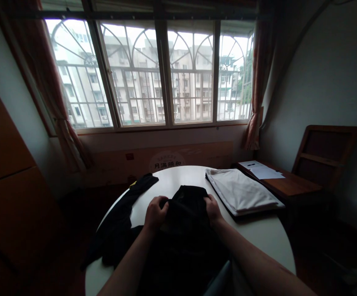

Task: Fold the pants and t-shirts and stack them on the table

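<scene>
While the black garment (pixel 186 213) lies on the round table (pixel 267 236), your left hand (pixel 155 213) and right hand (pixel 213 210) clench its edges.

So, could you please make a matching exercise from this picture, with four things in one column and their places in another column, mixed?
Things:
1. black garment
2. folded white cloth
3. dark garment
4. papers

Places:
A. on the brown desk by the wall
B. draped over the left edge of the round white table
C. gripped between the left hand and the right hand
D. on the right part of the table

Pairs: 1-C, 2-D, 3-B, 4-A
</scene>
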Demonstrator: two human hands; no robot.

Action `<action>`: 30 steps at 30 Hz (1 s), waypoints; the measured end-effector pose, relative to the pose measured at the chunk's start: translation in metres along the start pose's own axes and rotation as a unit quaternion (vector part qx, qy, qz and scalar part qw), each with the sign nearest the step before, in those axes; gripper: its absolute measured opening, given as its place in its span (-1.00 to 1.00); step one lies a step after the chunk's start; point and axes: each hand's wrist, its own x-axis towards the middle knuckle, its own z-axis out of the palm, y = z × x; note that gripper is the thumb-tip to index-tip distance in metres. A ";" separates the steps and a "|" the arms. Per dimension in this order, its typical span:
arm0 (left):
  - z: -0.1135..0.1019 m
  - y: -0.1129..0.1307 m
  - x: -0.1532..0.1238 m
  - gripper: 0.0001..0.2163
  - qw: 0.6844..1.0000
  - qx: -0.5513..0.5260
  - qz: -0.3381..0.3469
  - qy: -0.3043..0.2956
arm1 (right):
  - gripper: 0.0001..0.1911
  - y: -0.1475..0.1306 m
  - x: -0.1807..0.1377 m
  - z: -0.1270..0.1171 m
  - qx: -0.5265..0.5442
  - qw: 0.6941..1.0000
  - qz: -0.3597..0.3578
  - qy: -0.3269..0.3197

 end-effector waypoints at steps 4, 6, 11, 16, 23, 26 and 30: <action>0.001 -0.002 0.000 -0.81 1.000 0.002 0.002 0.001 | -0.75 -0.002 -0.001 -0.001 -0.010 1.000 -0.007 -0.006; 0.001 -0.002 0.000 -0.81 1.000 0.003 0.004 0.003 | -0.75 -0.003 -0.002 -0.001 -0.006 1.000 -0.006 -0.008; 0.002 -0.003 0.000 -0.82 1.000 0.007 0.002 0.001 | -0.76 -0.007 -0.005 0.001 0.020 1.000 0.012 0.008; 0.004 -0.008 0.003 -0.78 0.999 0.032 -0.005 0.003 | -0.75 -0.006 -0.005 0.002 0.001 0.999 -0.002 0.032; -0.008 -0.011 0.007 -0.52 0.980 0.102 -0.164 -0.040 | -0.71 -0.002 0.001 -0.001 -0.036 0.996 -0.028 0.075; -0.009 -0.010 0.007 -0.53 0.966 0.103 -0.206 -0.112 | -0.65 -0.005 0.005 -0.008 -0.055 0.994 -0.042 0.083; -0.002 -0.010 0.004 -0.74 0.965 0.095 -0.191 -0.150 | -0.59 -0.011 0.011 -0.018 -0.071 0.992 -0.048 0.090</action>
